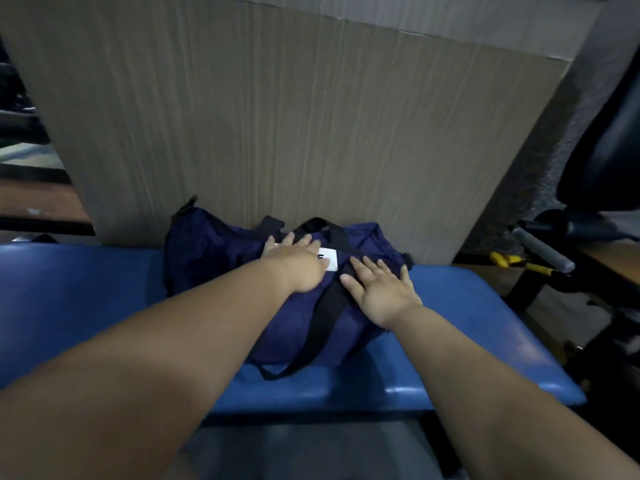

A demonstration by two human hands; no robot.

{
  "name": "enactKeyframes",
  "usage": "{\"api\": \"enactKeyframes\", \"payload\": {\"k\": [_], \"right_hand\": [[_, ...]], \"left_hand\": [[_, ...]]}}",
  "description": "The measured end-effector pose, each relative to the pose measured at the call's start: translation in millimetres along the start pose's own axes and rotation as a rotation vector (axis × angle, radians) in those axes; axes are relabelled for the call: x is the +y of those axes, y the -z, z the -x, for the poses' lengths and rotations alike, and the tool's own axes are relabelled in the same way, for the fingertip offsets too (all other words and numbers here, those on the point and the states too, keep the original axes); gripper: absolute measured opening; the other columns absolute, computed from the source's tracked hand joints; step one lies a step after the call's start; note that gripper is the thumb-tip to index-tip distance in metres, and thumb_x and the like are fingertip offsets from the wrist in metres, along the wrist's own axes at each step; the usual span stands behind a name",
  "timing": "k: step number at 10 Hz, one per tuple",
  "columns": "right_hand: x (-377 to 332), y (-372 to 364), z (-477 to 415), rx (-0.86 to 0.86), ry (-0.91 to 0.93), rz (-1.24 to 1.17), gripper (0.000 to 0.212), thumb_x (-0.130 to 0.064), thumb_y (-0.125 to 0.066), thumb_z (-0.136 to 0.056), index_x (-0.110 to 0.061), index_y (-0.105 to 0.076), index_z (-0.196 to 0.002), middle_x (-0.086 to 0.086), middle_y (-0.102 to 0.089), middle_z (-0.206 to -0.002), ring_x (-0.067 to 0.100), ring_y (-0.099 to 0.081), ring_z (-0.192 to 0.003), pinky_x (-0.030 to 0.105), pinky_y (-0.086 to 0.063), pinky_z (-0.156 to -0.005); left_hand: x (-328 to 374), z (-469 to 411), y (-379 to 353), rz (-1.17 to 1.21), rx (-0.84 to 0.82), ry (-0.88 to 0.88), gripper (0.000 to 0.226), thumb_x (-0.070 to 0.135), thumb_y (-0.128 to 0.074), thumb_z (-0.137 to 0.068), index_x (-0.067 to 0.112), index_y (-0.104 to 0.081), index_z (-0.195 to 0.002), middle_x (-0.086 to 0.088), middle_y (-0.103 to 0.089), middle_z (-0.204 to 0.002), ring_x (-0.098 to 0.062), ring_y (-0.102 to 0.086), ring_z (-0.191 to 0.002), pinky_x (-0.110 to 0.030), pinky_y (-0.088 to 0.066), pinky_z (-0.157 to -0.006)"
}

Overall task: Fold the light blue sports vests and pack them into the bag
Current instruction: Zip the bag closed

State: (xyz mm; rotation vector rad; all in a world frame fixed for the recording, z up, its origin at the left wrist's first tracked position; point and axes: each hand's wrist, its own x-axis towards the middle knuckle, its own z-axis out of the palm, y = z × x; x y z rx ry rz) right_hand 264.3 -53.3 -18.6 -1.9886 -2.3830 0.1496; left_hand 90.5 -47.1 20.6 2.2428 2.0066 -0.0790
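At twelve o'clock on the blue padded bench (86, 306), the navy fabric duffel bag (207, 251) sits braced against the pale wood-grain panel (277, 133); my left hand (298, 259) and, at its four o'clock, my right hand (381, 289) press flat on it, fingers straight, likely steadying it; no vests show.

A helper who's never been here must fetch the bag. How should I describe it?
Find the bright blue padded bench in front of the tall wood-grain panel. On it, against the panel, lies a soft navy bag. Its black straps and white label set it apart from the lighter bench.
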Motion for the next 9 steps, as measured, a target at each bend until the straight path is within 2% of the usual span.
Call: {"api": "enactKeyframes", "payload": {"k": [1,2,4,6,7,8,9], "right_hand": [[11.5,0.8,22.2,-0.014,0.014,-0.017,0.065,-0.061,-0.016,-0.1,-0.032,-0.009,-0.157,-0.008,-0.006,-0.165,0.017,0.0,-0.152,0.05,0.005,-0.121],[22.4,3.4,46.3,-0.074,0.062,0.016,0.065,-0.059,-0.021,-0.101,-0.028,-0.013,-0.157,-0.006,-0.003,-0.165,0.017,0.005,-0.152,0.051,0.001,-0.121],[55.5,16.7,74.8,-0.091,0.084,0.038,0.061,-0.05,-0.029,-0.103,-0.028,-0.011,-0.158,-0.008,0.0,-0.165,0.018,0.007,-0.152,0.054,-0.001,-0.121],[79.0,17.2,53.8,-0.101,0.124,0.104,0.06,-0.042,-0.031,-0.104,-0.03,-0.005,-0.157,-0.008,0.003,-0.165,0.02,0.008,-0.152,0.056,-0.003,-0.12],[93.5,8.6,38.0,-0.089,0.16,0.067,0.064,-0.045,-0.037,-0.102,-0.034,-0.005,-0.157,-0.01,0.0,-0.165,0.018,0.007,-0.152,0.054,-0.002,-0.121],[118.1,1.5,20.4,-0.1,0.165,0.012,0.07,-0.055,-0.043,-0.098,-0.035,-0.011,-0.156,-0.011,-0.01,-0.164,0.014,0.004,-0.152,0.049,-0.002,-0.122],[151.4,-9.0,6.6,-0.052,0.136,0.028,0.059,-0.053,-0.045,-0.097,-0.032,-0.032,-0.151,-0.004,-0.035,-0.157,0.019,-0.015,-0.15,0.042,-0.016,-0.118]], "left_hand": [[29.9,18.4,-10.4,0.072,-0.026,-0.029,0.066,0.059,-0.017,-0.099,0.026,-0.01,-0.155,0.007,-0.005,-0.163,-0.022,-0.001,-0.15,-0.054,-0.001,-0.118],[45.2,38.8,-25.2,0.042,-0.068,0.023,0.072,0.065,-0.019,-0.097,0.027,-0.003,-0.156,0.008,0.004,-0.163,-0.021,0.005,-0.15,-0.058,0.0,-0.117],[80.1,59.2,-20.7,-0.023,0.002,0.024,0.074,0.062,-0.021,-0.098,0.022,0.003,-0.155,0.006,0.007,-0.163,-0.021,0.009,-0.15,-0.057,0.002,-0.118],[102.0,10.4,-11.2,-0.143,0.066,-0.122,0.067,0.059,-0.014,-0.1,0.025,0.002,-0.155,0.007,0.007,-0.163,-0.02,0.013,-0.149,-0.055,0.009,-0.118],[100.7,-22.0,-22.8,-0.198,0.032,-0.114,0.066,0.06,-0.009,-0.099,0.027,0.001,-0.155,0.008,0.006,-0.163,-0.02,0.012,-0.149,-0.056,0.011,-0.117],[113.7,-49.1,-35.2,-0.245,0.006,-0.135,0.066,0.057,-0.008,-0.099,0.023,-0.004,-0.156,0.006,0.002,-0.163,-0.019,0.01,-0.15,-0.057,0.013,-0.116],[142.0,-64.0,-42.0,-0.257,0.107,-0.14,0.066,0.055,-0.013,-0.1,0.014,-0.032,-0.148,-0.007,-0.031,-0.156,-0.025,-0.022,-0.146,-0.052,0.0,-0.117]]}}
